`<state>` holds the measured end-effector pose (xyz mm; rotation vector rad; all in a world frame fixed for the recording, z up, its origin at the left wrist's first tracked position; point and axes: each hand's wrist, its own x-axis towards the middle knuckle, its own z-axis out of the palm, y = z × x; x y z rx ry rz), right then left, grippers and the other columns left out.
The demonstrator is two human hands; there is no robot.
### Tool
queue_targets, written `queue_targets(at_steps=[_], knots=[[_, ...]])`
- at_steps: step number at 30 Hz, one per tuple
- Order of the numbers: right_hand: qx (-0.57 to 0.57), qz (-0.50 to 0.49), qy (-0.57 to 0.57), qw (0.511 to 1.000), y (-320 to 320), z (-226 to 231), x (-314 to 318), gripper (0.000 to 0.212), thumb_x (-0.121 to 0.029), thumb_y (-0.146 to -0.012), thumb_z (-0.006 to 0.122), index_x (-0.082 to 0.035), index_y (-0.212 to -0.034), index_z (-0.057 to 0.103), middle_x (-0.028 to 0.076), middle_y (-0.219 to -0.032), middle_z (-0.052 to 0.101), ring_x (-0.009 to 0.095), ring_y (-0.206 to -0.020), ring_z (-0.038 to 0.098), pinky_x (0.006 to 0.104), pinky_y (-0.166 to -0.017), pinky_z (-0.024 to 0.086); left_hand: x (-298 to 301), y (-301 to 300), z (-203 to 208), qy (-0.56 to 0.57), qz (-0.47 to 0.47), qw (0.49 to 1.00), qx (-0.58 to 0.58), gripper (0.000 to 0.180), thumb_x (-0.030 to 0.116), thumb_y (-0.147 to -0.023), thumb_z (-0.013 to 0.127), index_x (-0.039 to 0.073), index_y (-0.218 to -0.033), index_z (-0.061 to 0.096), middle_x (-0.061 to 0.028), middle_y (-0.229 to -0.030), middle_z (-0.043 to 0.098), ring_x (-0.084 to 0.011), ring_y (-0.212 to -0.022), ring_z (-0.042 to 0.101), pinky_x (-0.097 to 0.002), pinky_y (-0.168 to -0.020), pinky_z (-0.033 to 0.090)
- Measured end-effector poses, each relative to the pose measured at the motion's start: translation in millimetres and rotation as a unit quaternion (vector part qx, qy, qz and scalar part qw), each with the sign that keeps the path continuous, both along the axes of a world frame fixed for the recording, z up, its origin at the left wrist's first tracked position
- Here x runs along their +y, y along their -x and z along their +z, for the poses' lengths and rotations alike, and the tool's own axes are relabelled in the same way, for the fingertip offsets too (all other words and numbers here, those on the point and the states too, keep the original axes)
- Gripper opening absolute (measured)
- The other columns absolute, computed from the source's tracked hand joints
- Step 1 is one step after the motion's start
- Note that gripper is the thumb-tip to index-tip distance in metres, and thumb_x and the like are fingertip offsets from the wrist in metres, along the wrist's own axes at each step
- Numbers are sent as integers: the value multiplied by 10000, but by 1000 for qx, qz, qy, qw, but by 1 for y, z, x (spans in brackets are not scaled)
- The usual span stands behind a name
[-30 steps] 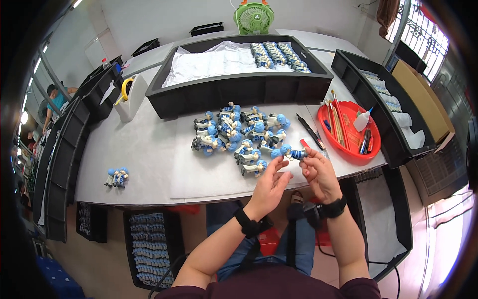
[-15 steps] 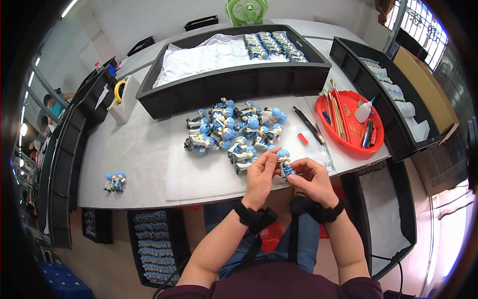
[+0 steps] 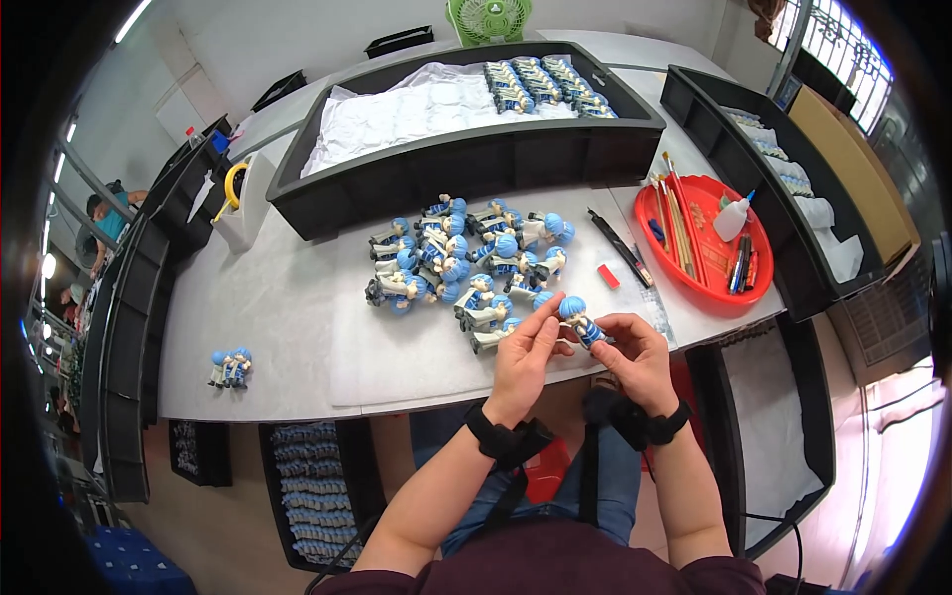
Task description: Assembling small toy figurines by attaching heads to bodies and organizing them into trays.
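While both your hands are closed on one figure [image 3: 578,319], the work stands at an early-to-middle stage, judging by how the pieces lie. Your left hand [image 3: 526,355] pinches the figure from the left side, fingertips near its blue head; your right hand [image 3: 635,355] grips its body from the right. The two hands sit close together, just above the near table [image 3: 288,297] edge, with the figure held between them and clear of the surface.

Status of the stock, as far as it shows:

- Pile [image 3: 466,260]: a loose heap of blue-headed figures lies on the table just beyond your hands. These appear unprocessed and make up much of the remaining work.
- Pair [image 3: 229,368]: two or three figures stand apart at the left of the table, well away from the pile. Whether they are finished or rejected cannot be told.
- Tray [image 3: 466,149]: the large black tray behind the pile holds neat rows [image 3: 545,84] of figures in its far right corner; most of its white lining is bare.

Within reach on your right is a red dish [image 3: 706,243] with brushes and a small white bottle [image 3: 732,218]. A small red piece [image 3: 608,276] lies beside it on the table.

What exactly you are doing to the held figure is too small to make out.
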<state>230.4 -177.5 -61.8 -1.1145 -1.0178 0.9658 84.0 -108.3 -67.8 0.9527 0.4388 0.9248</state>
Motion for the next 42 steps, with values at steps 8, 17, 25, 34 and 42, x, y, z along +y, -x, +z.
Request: queue_targets(at_steps=[8,17,25,34,42], knots=[[-87,-48,-103,990,7,-4,-2,341,36,-698,685,-23,-1006,551,57,-1034,482,107,-886,539,236,-702,500,-1,-2,-2,-86,25,994,68,362,131,-905,494,10,-1243,446,-40,-1023,573,-78,-850,535,-232,-717,472],[-72,21,14,997,0,-2,-8,400,-48,-753,679,9,-1111,511,64,-910,598,99,-769,576,224,-692,493,0,-1,1,-14,12,1000,25,357,118,-913,471,27,-1257,436,-36,-1011,565,-77,-824,533,-212,-695,457],[-33,25,28,999,7,9,-6,342,-210,-939,349,39,-1117,502,101,-857,617,117,-704,583,237,-643,478,-4,-3,1,-78,9,996,32,452,25,-865,522,33,-1295,384,-34,-1041,534,-72,-837,530,-194,-686,429],[-90,32,56,994,6,11,-5,337,-203,-937,358,42,-1110,512,98,-798,638,109,-683,575,237,-638,471,-4,-4,4,-46,3,999,12,459,54,-853,563,15,-1274,386,-36,-975,536,-66,-818,527,-181,-648,428],[-86,34,57,994,5,9,-5,326,-194,-937,363,44,-1104,509,94,-798,635,111,-686,581,237,-633,471,-4,-5,3,-54,5,999,6,458,35,-842,571,9,-1263,391,-44,-956,534,-77,-801,531,-198,-651,456]])
